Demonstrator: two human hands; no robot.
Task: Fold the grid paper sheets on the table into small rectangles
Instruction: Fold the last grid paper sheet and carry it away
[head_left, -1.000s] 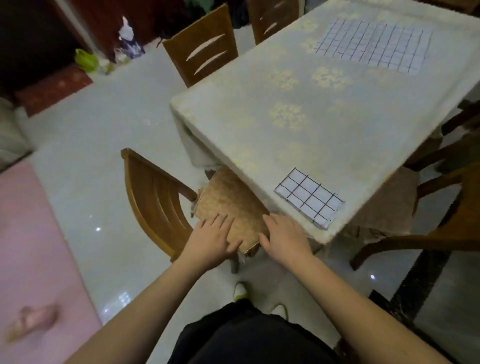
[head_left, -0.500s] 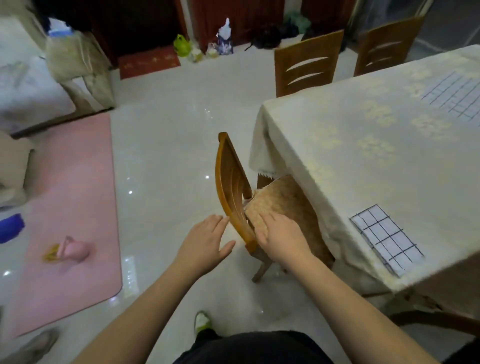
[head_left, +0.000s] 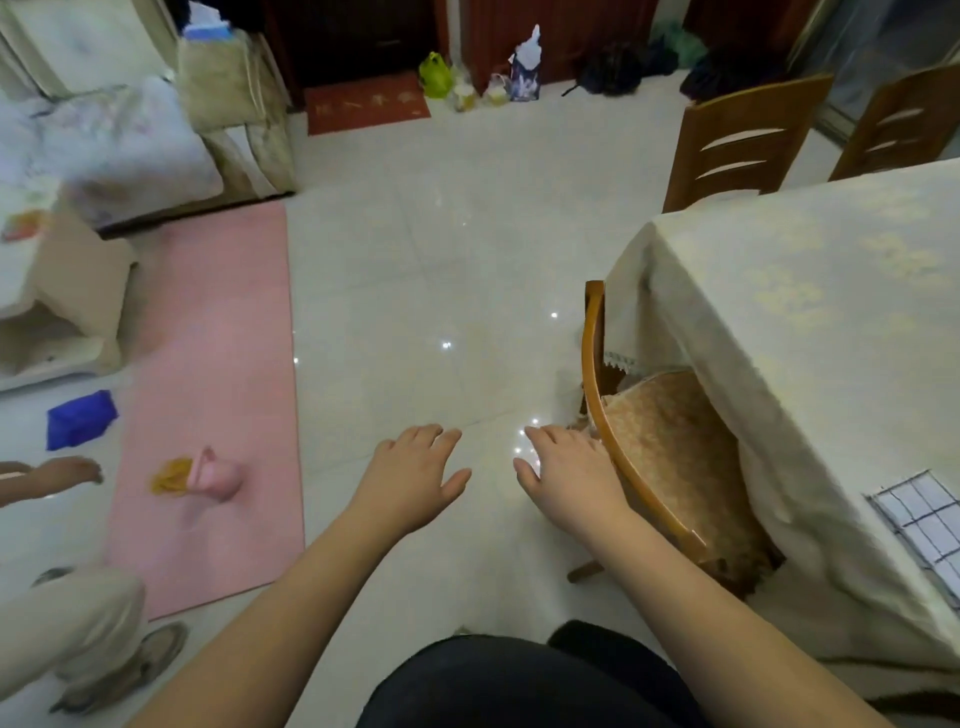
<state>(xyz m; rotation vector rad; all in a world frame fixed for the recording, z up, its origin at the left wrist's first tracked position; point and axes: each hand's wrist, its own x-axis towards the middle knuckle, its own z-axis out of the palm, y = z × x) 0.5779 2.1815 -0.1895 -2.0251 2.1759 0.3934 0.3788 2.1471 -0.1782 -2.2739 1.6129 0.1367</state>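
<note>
A folded grid paper sheet (head_left: 922, 519) lies near the front edge of the table (head_left: 810, 291), at the far right and cut off by the frame. The table carries a pale flowered cloth. My left hand (head_left: 415, 478) hovers over the floor, fingers spread, holding nothing. My right hand (head_left: 566, 467) is also spread and empty, its fingers touching the curved wooden back of the chair (head_left: 618, 457) tucked under the table. Both hands are well left of the paper.
Two more wooden chairs (head_left: 743, 140) stand at the table's far side. A pink mat (head_left: 213, 395) with a pink toy (head_left: 208, 475) lies left on the tiled floor. Another person's leg and shoe (head_left: 104, 660) and hand (head_left: 67, 470) are at the lower left. A sofa (head_left: 104, 145) stands at the back left.
The view has swung left, away from the table, so the large grid sheet is out of sight. Both hands came off the chair's seat cushion; the right one now rests at the chair back.
</note>
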